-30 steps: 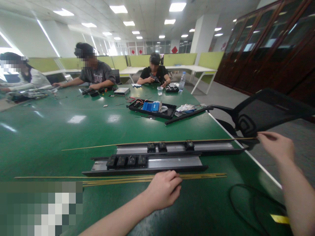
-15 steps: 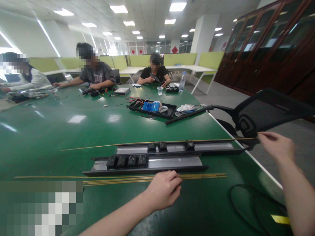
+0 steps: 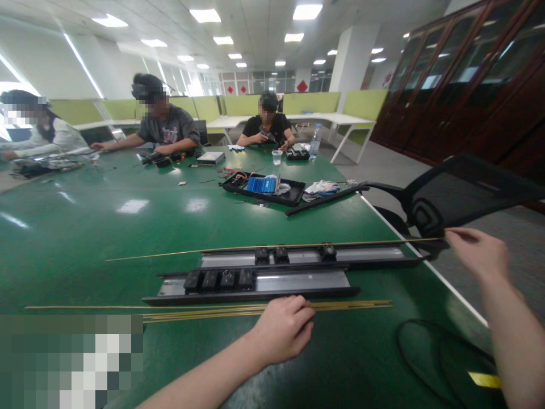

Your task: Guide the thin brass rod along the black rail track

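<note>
My right hand [image 3: 477, 250] pinches the right end of a long thin brass rod [image 3: 230, 248], which lies along the far edge of the farther metal rail [image 3: 374, 253]. That rail carries several black blocks [image 3: 327, 251]. A nearer rail [image 3: 298, 279] bears several more black blocks [image 3: 227, 279] toward its left. My left hand [image 3: 289, 329] rests with curled fingers at a bundle of brass rods [image 3: 204, 313] in front of the nearer rail; whether it grips any is hidden.
A black tray [image 3: 293, 194] with blue parts, gloves [image 3: 321, 189] and a black bar [image 3: 315, 203] lie farther back. At right are a black chair [image 3: 468, 193] and a cable [image 3: 400, 346]. People sit across the green table [image 3: 76, 227].
</note>
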`<move>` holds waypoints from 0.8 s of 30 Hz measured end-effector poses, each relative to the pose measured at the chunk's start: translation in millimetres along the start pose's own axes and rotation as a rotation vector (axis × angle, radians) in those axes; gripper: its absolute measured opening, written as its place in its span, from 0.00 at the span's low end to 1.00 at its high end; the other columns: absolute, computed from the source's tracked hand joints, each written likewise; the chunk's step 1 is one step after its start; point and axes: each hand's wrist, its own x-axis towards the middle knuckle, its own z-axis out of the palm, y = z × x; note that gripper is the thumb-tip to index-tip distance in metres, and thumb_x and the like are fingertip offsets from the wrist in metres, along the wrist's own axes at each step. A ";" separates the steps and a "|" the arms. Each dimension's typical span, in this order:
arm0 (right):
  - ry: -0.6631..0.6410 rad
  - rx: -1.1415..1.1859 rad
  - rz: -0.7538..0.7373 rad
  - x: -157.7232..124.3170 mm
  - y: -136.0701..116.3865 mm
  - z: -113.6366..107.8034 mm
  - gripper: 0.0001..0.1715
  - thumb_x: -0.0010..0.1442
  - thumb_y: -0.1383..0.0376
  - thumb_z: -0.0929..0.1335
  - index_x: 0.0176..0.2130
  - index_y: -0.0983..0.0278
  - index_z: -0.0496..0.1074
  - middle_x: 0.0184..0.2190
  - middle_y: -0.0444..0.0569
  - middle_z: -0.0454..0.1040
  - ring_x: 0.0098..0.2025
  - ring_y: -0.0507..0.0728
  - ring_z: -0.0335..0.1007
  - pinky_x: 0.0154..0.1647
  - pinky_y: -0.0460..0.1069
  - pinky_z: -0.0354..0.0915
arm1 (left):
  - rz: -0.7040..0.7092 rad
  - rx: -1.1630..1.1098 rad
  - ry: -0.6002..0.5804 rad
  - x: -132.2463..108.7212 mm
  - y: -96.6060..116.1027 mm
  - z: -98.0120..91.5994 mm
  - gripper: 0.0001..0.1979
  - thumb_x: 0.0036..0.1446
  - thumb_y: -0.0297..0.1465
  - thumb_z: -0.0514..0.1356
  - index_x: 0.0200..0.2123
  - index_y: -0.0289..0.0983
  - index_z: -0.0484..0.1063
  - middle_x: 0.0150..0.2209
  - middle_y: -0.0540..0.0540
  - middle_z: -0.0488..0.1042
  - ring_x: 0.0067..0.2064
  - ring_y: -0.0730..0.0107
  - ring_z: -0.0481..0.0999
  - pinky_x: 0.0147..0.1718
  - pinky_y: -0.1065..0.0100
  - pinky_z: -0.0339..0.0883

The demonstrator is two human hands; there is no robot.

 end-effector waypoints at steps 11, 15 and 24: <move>-0.071 0.051 -0.191 -30.7 -65.0 -13.7 0.23 0.54 0.53 0.68 0.44 0.62 0.81 0.36 0.52 0.78 0.33 0.58 0.69 0.37 0.53 0.64 | -0.004 0.009 -0.010 -0.9 -0.8 0.0 0.11 0.64 0.29 0.55 0.47 0.37 0.73 0.44 0.42 0.76 0.42 0.61 0.78 0.41 0.62 0.75; -0.273 0.142 -0.571 -65.3 -107.6 0.7 0.18 0.58 0.52 0.68 0.41 0.59 0.80 0.44 0.51 0.79 0.45 0.61 0.72 0.44 0.54 0.66 | -0.005 0.009 -0.002 -0.1 0.2 -0.1 0.11 0.64 0.29 0.55 0.47 0.36 0.73 0.44 0.42 0.75 0.42 0.61 0.78 0.41 0.62 0.76; -0.638 0.242 -1.083 -135.4 -152.5 40.0 0.10 0.61 0.55 0.68 0.39 0.53 0.79 0.39 0.45 0.80 0.45 0.61 0.73 0.49 0.59 0.69 | -0.006 0.004 -0.010 -0.2 -1.2 0.5 0.11 0.64 0.29 0.55 0.48 0.36 0.73 0.44 0.42 0.75 0.43 0.61 0.78 0.42 0.62 0.75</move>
